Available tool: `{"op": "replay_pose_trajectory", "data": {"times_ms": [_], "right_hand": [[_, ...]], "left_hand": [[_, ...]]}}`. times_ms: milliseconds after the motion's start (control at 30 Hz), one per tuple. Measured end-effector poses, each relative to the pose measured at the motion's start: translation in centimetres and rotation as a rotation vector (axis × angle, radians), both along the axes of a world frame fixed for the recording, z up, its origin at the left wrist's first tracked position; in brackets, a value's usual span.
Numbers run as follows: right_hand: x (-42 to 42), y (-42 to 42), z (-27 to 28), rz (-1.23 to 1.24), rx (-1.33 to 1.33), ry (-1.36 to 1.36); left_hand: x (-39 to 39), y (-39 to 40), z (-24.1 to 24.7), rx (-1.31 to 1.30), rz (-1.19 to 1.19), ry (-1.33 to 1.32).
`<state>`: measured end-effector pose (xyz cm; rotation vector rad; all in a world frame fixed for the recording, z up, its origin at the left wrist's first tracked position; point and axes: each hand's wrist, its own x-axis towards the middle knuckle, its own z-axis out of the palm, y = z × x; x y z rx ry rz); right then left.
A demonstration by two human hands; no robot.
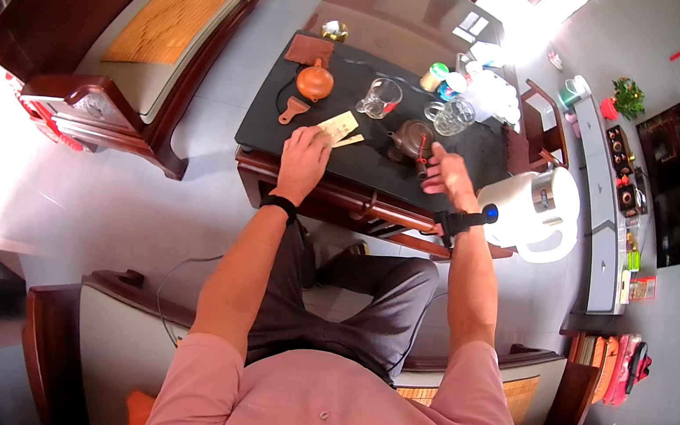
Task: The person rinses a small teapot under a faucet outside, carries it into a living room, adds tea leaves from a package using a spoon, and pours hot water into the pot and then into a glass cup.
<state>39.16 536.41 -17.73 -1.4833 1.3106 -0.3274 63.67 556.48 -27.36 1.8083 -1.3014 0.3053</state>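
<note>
My left hand [306, 152] is at the front of the black tabletop [346, 170], its fingertips at the near corner of a pale yellow paper packet [339, 125]. I cannot tell whether they grip it. My right hand [450, 175] is beside the handle of a dark brown teapot [414, 136] with a red cord, fingers apart and nothing visible in them. An orange clay teapot [315, 84] and a short flat brown brush [293, 110] lie left of the packet. Beyond it stands a glass mug [383, 98]; a second glass mug [455, 117] is behind the brown teapot.
Close to my right forearm stands a white electric kettle [511, 203]. Two small jars, one green-lidded [435, 76] and one blue-lidded [452, 86], stand farther back near white plastic wrapping [489, 92]. A folded brown cloth [309, 50] lies at the far left corner. A wooden bench [166, 45] flanks the table.
</note>
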Motion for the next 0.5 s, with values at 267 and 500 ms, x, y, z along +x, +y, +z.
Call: {"op": "replay_pose_trajectory", "data": {"times_ms": [267, 500], "right_hand": [[1.6, -0.6, -1.9, -0.104, 0.470, -0.211], [1.6, 0.8, -2.5, -0.157, 0.500, -0.269]], "left_hand": [[0.3, 0.2, 0.6, -0.031, -0.129, 0.030], [0.5, 0.8, 0.8, 0.015, -0.112, 0.035]]}}
